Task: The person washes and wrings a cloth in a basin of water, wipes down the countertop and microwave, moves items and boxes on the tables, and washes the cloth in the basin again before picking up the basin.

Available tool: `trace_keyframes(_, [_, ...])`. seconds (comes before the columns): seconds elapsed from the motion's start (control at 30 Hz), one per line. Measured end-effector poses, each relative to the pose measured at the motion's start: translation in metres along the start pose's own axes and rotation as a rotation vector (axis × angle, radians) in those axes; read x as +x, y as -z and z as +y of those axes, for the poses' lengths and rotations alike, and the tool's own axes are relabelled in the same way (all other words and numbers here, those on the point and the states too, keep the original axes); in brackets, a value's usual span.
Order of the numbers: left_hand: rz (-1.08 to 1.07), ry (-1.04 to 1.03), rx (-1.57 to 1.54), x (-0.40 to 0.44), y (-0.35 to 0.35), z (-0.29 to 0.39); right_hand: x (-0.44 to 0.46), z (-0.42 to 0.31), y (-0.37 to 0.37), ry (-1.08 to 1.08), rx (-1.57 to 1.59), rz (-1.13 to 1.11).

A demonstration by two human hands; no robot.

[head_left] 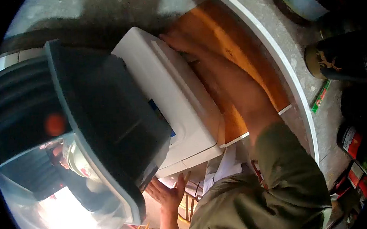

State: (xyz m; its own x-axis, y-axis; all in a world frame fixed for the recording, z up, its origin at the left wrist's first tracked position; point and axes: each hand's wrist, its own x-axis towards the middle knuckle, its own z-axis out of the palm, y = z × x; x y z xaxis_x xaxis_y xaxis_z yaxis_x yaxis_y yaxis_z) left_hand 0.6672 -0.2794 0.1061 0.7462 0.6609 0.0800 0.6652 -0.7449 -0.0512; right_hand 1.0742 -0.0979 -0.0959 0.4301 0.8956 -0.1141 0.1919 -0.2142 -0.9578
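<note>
Support seems to be given to the white box (171, 90), beside the dark container (102, 94): the open right hand (179, 43) is laid at its far edge, the left hand (166, 195) spread by its near end.

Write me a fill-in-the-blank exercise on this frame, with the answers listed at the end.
The large box-shaped casing between the person's hands is coloured ____.
In the picture, the right hand appears higher up than the ____ hand.
The sleeve on the right arm is olive ____.

Missing words: white; left; green.
</note>
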Motion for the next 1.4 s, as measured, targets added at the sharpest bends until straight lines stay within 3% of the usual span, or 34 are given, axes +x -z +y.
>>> trace_keyframes(0.03, [-0.011, 0.002, 0.003, 0.001, -0.001, -0.002, 0.009, 0.009, 0.007, -0.008, 0.007, -0.006])
trace_keyframes(0.1, [0.017, -0.025, 0.053, -0.001, -0.004, -0.002, 0.018, 0.033, 0.012, 0.402, -0.467, 0.494])
trace_keyframes(0.33, [0.021, -0.011, 0.013, -0.002, -0.005, -0.005, -0.096, 0.032, 0.012, 0.328, -0.675, 0.291])
trace_keyframes(0.53, [0.117, -0.072, 0.028, 0.004, -0.003, 0.003, -0.263, 0.041, 0.004, 0.105, -0.619, -0.069])
trace_keyframes(0.57, [0.126, -0.081, 0.017, 0.005, -0.002, 0.004, -0.280, 0.061, -0.009, 0.246, -0.710, 0.087])
trace_keyframes(0.6, [0.116, -0.068, 0.018, 0.005, -0.001, 0.006, -0.302, 0.054, -0.006, 0.245, -0.718, 0.098])
trace_keyframes(0.7, [0.114, -0.044, 0.010, 0.006, 0.000, 0.005, -0.344, 0.038, 0.007, 0.249, -0.935, -0.201])
trace_keyframes(0.77, [0.113, -0.036, -0.004, 0.004, 0.000, 0.007, -0.350, 0.041, 0.021, 0.089, -1.028, -0.032])
trace_keyframes(0.83, [0.114, -0.022, -0.006, 0.003, 0.000, 0.008, -0.331, 0.072, 0.054, 0.157, -1.037, 0.268])
trace_keyframes(0.87, [0.110, -0.019, -0.014, 0.003, -0.001, 0.007, -0.306, 0.089, 0.070, 0.038, -1.101, 0.383])
trace_keyframes(1.0, [0.113, -0.018, -0.033, 0.003, -0.001, 0.008, -0.244, 0.098, 0.106, -0.258, -0.529, 0.564])
trace_keyframes(1.03, [0.126, -0.034, -0.060, 0.003, -0.003, 0.004, -0.245, 0.090, 0.103, -0.355, -0.594, 0.581])
trace_keyframes(1.07, [0.101, -0.033, -0.039, 0.001, 0.000, 0.002, -0.265, 0.080, 0.101, -0.167, -0.276, 0.601])
trace_keyframes(1.1, [0.087, -0.027, -0.024, 0.002, 0.000, 0.000, -0.267, 0.080, 0.102, -0.296, -0.154, 0.671])
trace_keyframes(1.13, [0.074, -0.017, -0.065, 0.002, 0.001, -0.001, -0.291, 0.022, 0.097, -0.232, -0.069, 0.672])
trace_keyframes(1.17, [0.062, -0.003, -0.105, 0.003, 0.006, -0.003, -0.310, 0.075, 0.103, -0.170, -0.435, 0.523])
trace_keyframes(1.23, [0.115, -0.032, -0.220, 0.001, 0.005, -0.012, -0.326, 0.113, 0.101, -0.072, -0.751, 0.481])
trace_keyframes(1.33, [0.234, -0.087, -0.460, -0.009, 0.011, -0.015, -0.380, 0.159, 0.074, 0.096, -0.919, 0.571])
trace_keyframes(1.4, [0.217, -0.131, -0.535, -0.030, 0.015, -0.019, -0.395, 0.121, 0.029, 0.078, -1.030, 0.543])
